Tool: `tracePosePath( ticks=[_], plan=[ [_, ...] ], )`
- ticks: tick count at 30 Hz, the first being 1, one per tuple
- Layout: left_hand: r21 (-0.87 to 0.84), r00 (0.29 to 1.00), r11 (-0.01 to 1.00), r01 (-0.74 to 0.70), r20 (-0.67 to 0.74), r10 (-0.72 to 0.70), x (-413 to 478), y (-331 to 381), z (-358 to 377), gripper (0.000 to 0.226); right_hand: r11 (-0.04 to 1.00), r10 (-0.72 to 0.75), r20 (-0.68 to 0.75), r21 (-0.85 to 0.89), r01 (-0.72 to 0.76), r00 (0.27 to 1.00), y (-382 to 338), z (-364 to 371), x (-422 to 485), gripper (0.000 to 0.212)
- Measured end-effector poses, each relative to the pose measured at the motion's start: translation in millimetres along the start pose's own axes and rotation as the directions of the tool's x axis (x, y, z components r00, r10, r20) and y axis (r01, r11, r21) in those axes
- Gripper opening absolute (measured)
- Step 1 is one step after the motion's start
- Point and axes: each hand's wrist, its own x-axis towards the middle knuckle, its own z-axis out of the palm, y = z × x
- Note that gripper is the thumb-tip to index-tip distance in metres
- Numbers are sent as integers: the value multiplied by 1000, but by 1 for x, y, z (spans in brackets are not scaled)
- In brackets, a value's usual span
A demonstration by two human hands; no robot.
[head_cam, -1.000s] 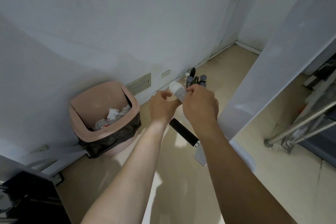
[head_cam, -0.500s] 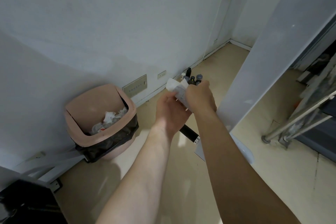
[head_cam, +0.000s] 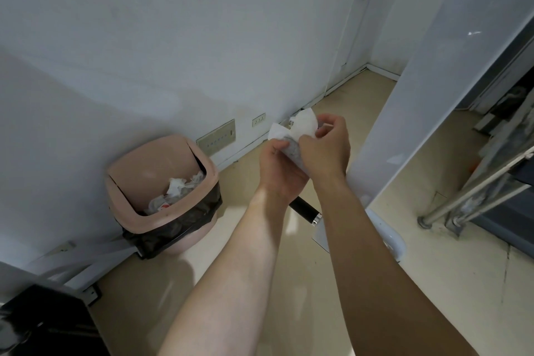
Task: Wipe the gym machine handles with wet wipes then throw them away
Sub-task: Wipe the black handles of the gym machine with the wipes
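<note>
The white wet wipe [head_cam: 300, 127] sits a little right of the picture's middle, crumpled and held up in the air between both hands. The left hand [head_cam: 281, 170] grips its lower part, fingers curled round the tissue from the 7 o'clock side. The right hand [head_cam: 326, 150] pinches the wipe from the 4 o'clock side, thumb and fingertips closed on the cloth, and its loose top edge sticks up above the knuckles. Both hands touch each other around the wipe.

Just below the hands, at 6 o'clock, a short black handle [head_cam: 303, 206] with a metal end shows past the left wrist. At 8 o'clock from the wipe, and well apart from it, a pink bin [head_cam: 118, 199] with a black liner stands on the floor against the wall, with used wipes [head_cam: 179, 186] inside. A white panel [head_cam: 419, 95] rises at 2 o'clock, and metal bars [head_cam: 474, 196] slant at 4 o'clock.
</note>
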Motion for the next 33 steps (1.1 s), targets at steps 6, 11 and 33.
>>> tracePosePath(
  ticks=[6, 11, 33],
  plan=[
    [36, 997, 999, 2, -71, 0, -2, 3, -4, 35, 941, -339, 86, 25, 338, 937, 4, 1, -19, 48],
    [10, 991, 997, -76, -113, 76, -18, 7, 4, 16, 873, -467, 157, -79, 482, 870, 16, 2, -36, 46],
    [240, 981, 965, 101, -187, -56, -32, 12, -29, 68, 650, -232, 389, -619, 440, 891, 48, -6, -102, 34]
  ],
)
